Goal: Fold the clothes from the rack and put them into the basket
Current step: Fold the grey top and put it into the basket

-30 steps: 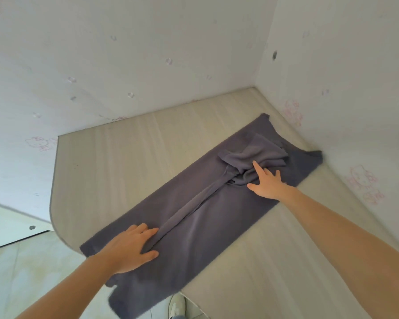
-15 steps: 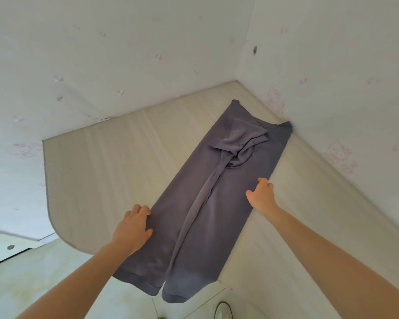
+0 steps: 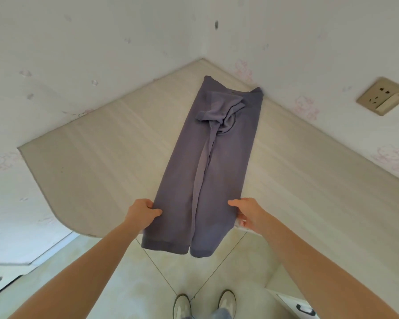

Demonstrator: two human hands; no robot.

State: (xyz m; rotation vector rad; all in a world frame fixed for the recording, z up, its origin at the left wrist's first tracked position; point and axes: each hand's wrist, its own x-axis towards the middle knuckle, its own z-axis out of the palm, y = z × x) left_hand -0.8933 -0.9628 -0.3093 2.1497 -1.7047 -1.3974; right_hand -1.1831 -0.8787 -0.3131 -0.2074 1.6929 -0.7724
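Trousers (image 3: 219,171) grey-purple — tabletop (image 3: 115,162) pale woodgrain.

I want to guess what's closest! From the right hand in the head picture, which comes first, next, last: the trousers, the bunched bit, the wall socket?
1. Trousers: the right hand holds their right edge at the table's near edge.
2. Bunched bit: farther up the trousers, toward the corner.
3. Wall socket: on the right wall, farthest.

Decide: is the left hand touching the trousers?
Touching. The head view shows the left hand pinching the trousers at their left edge, thumb on top.
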